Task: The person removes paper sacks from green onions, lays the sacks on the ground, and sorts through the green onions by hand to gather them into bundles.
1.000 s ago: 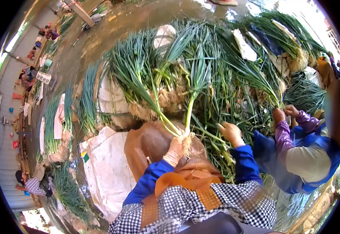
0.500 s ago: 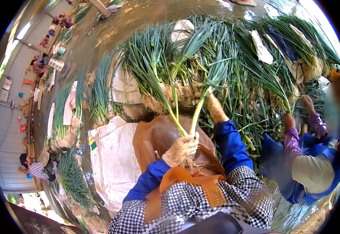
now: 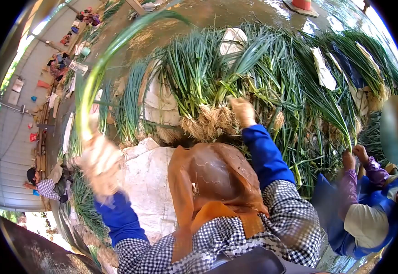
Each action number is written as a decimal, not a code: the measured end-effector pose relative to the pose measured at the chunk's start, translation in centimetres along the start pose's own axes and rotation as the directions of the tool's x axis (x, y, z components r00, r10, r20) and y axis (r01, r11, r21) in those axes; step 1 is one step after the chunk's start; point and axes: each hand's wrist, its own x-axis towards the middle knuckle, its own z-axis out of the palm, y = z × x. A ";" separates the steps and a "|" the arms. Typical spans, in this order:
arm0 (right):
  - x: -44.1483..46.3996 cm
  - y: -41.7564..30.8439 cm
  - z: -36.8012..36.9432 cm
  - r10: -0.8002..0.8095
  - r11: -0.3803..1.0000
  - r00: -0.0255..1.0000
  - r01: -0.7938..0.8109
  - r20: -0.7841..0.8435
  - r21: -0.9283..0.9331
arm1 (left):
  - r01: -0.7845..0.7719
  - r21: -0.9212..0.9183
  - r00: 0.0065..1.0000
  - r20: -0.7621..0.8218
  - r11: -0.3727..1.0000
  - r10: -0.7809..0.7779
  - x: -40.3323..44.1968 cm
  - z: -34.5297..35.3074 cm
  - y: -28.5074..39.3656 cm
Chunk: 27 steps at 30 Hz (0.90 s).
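My left hand [image 3: 101, 160], blurred by motion, is closed round the root end of a few green onion stalks [image 3: 87, 100], raised at the left with their long leaves arching up and right. My right hand [image 3: 243, 112] reaches to the root ends of the onion pile [image 3: 194, 68]; its fingers touch the stalks there, and whether it grips any is hard to make out. Pale roots [image 3: 210, 122] hang along the pile's near edge. Brown plastic [image 3: 212, 169] covers my lap.
White sacking [image 3: 149, 182] lies left of my lap. At the right a co-worker's hands [image 3: 355, 155] hold onion stalks. More onion bundles [image 3: 133, 100] stand at the left. An orange cone [image 3: 301, 4] is at the top, and several people sit far left.
My left hand has swung from over my lap to the left, carrying stalks. My right hand has left those stalks and moved to the pile's root ends.
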 end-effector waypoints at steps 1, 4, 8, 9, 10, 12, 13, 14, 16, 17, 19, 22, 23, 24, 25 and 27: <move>-0.3 -3.3 -1.0 0.149 0.940 0.969 -0.201 0.197 0.276 | -0.071 0.015 0.979 -0.192 0.997 0.073 0.5 -0.7 -2.4; 2.7 -3.8 3.7 0.182 0.963 0.927 -0.235 0.329 0.129 | 0.195 0.297 0.786 -0.618 0.935 0.032 2.4 -2.2 -8.8; -0.4 -2.7 -1.1 0.027 0.701 0.979 -0.164 0.204 0.693 | 0.266 0.197 0.706 -0.706 0.944 -0.051 1.0 -9.3 -18.4; -2.4 -2.1 -4.5 -0.011 0.511 0.920 -0.332 0.392 0.793 | 0.377 0.173 0.699 -0.698 0.910 -0.157 0.6 -9.8 -20.8; -4.4 -0.4 -6.1 -0.074 0.493 0.905 -0.331 0.418 0.804 | 0.355 0.157 0.659 -0.741 0.922 -0.127 1.2 -8.4 -23.6; -9.0 1.8 -7.5 -0.140 0.352 0.884 -0.376 0.445 0.857 | 0.383 -0.124 0.626 -0.693 0.915 -0.356 0.2 -8.8 -29.1; -10.9 2.4 -7.8 -0.152 0.230 0.884 -0.403 0.441 0.886 | 0.366 -0.190 0.690 -0.601 0.911 -0.403 -0.7 -9.4 -32.6; -12.2 4.2 -7.0 -0.225 0.152 0.824 -0.498 0.520 0.854 | 0.455 -0.214 0.681 -0.541 0.864 -0.493 -1.3 -9.1 -35.0; -13.2 5.9 -7.7 -0.088 0.277 0.809 -0.540 0.581 0.795 | 0.476 -0.174 0.561 -0.695 0.862 -0.450 -1.3 -6.6 -38.6; -13.3 5.5 -8.6 0.002 0.382 0.869 -0.457 0.494 0.803 | 0.513 -0.104 0.556 -0.716 0.852 -0.422 -2.4 -7.8 -40.9; -12.7 3.6 -9.8 0.220 0.765 0.920 -0.368 0.323 0.528 | 0.494 -0.015 0.583 -0.736 0.869 -0.344 -3.1 -8.9 -43.1; -13.3 5.4 -7.5 -0.064 0.943 0.982 0.118 0.179 -0.311 | 0.653 0.416 0.630 -0.762 0.632 -0.149 -2.9 -9.4 -43.4; -13.9 5.2 -7.2 -0.084 0.856 0.961 0.205 0.265 -0.474 | 0.650 0.419 0.632 -0.761 0.634 -0.145 -3.2 -11.0 -45.4; -15.5 4.7 -7.5 -0.238 0.876 0.942 0.314 0.237 -0.365 | 0.497 0.283 0.647 -0.750 0.820 -0.133 -4.0 -14.5 -49.3; -17.7 4.1 -8.2 -0.382 0.870 0.904 0.423 0.193 -0.254 | 0.311 0.124 0.657 -0.744 0.942 -0.119 -4.7 -16.4 -51.4; -21.6 4.3 -11.4 -0.630 0.748 0.776 0.605 0.005 0.273 | 0.361 -0.129 0.540 -0.779 0.923 -0.320 -4.6 -14.8 -47.7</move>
